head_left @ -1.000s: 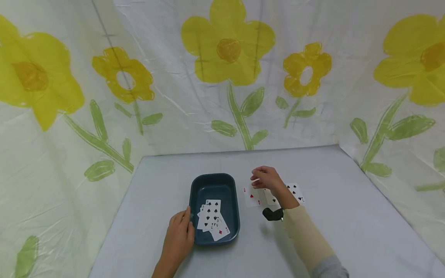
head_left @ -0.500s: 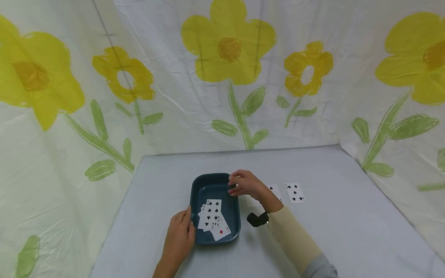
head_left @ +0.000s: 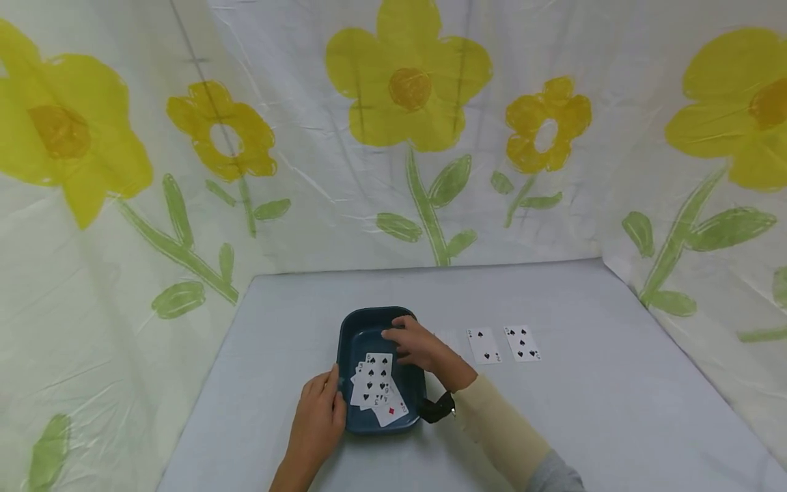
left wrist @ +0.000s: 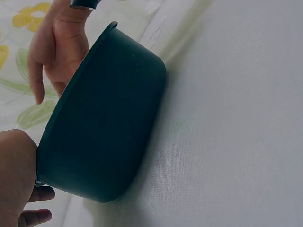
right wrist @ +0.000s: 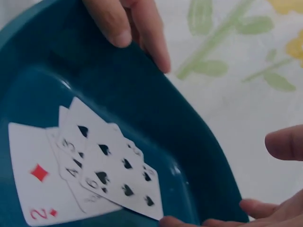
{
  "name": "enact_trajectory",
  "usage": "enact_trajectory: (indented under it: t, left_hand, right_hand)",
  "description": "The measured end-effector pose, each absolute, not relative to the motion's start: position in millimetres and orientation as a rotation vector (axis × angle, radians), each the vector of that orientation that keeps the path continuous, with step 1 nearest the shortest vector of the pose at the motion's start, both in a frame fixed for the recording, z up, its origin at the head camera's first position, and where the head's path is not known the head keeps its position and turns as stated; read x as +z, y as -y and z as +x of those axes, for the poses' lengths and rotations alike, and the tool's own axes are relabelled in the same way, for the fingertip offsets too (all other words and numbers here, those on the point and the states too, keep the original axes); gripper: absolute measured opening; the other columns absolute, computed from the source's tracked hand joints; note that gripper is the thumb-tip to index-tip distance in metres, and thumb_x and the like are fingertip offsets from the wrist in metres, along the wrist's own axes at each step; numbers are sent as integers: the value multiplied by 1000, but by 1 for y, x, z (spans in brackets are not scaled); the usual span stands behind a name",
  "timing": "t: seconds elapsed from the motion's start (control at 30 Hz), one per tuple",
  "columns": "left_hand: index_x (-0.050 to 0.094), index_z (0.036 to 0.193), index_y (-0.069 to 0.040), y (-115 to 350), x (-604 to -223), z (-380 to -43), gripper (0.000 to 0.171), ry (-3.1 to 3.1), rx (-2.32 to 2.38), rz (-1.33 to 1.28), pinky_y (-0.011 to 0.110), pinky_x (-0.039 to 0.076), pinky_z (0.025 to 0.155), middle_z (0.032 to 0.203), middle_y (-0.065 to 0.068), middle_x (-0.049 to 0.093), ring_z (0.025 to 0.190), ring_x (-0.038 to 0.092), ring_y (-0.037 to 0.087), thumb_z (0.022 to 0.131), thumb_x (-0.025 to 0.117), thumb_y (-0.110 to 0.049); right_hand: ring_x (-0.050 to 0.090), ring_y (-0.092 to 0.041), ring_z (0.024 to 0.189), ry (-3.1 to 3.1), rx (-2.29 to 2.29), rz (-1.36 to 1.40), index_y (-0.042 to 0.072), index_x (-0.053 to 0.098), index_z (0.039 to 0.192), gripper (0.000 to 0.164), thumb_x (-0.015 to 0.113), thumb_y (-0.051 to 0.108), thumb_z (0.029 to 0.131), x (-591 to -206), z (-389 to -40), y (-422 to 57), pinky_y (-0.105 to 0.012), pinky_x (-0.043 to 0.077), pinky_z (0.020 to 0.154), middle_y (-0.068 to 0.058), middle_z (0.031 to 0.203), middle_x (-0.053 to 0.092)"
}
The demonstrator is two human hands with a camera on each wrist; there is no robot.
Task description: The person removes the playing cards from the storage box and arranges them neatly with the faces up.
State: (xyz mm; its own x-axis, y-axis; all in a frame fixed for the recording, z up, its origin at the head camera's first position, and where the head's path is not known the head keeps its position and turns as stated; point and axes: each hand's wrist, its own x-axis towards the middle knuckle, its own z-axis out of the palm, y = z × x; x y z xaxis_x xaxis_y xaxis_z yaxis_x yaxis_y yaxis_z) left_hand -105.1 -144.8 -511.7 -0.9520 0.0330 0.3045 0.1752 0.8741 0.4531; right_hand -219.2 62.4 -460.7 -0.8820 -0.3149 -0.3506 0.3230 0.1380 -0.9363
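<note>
My left hand (head_left: 316, 417) grips the left side of a dark teal tray (head_left: 343, 342), its fingertips over the rim in the right wrist view. Inside lie several playing cards, overlapping face up. A six of spades (head_left: 371, 379) is on top and a two of diamonds (head_left: 391, 412) pokes out at the near end. My right hand (head_left: 421, 348) reaches across the tray's right rim, thumb and fingers spread apart, with no card showing between them. In the left wrist view the tray's outer wall (left wrist: 106, 113) hides the cards.
Right of the tray, a two of spades (head_left: 484, 345) and a five of spades (head_left: 522, 343) lie face up on the white table (head_left: 590, 403). Another card is mostly hidden behind my right hand. A flowered curtain (head_left: 295, 225) hangs behind the table.
My right hand has moved left from above the loose cards to over the tray, uncovering the two and five of spades. My left hand and the cards in the tray stay put.
</note>
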Motion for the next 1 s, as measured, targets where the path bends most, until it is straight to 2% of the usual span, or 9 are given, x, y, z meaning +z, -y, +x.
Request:
enact_trajectory:
  t: [0.13,0.27,0.53,0.7,1.0]
  left_hand:
    - [49,144,7,145,-511,-106,50,2750,-704,-169,50,44,104,133,19,58,125,49,34,96,58,-6]
    - [48,144,7,146,-510,-106,50,2745,-696,-177,51,45,103,132,19,58,125,49,36,96,58,-5]
    - [49,144,6,148,-511,-105,51,2748,-695,-172,50,45,103,132,19,59,124,50,35,96,59,-5]
    - [50,143,7,149,-512,-105,50,2726,-697,-174,51,46,102,131,18,59,123,50,34,95,60,-5]
    - [51,142,6,147,-513,-104,49,2730,-702,-172,51,46,102,130,17,60,123,51,34,95,60,-6]
  right_hand:
    - [34,-58,134,-1919,-1806,54,-4,33,147,60,61,18,99,-464,-215,-55,-67,41,98,-31,150,33]
    - [37,-57,133,-1884,-1801,79,-4,34,146,57,60,18,100,-465,-214,-50,-68,43,95,-30,149,35]
    - [43,-58,128,-1818,-1847,149,-5,33,146,59,62,16,99,-467,-212,-49,-69,43,94,-37,149,31]
    - [48,-54,125,-1815,-1829,155,-5,35,145,58,63,16,98,-468,-209,-48,-69,43,94,-37,147,33]
    - [50,-53,123,-1701,-1872,200,-7,32,147,61,61,15,98,-475,-207,-45,-70,45,90,-36,144,38]
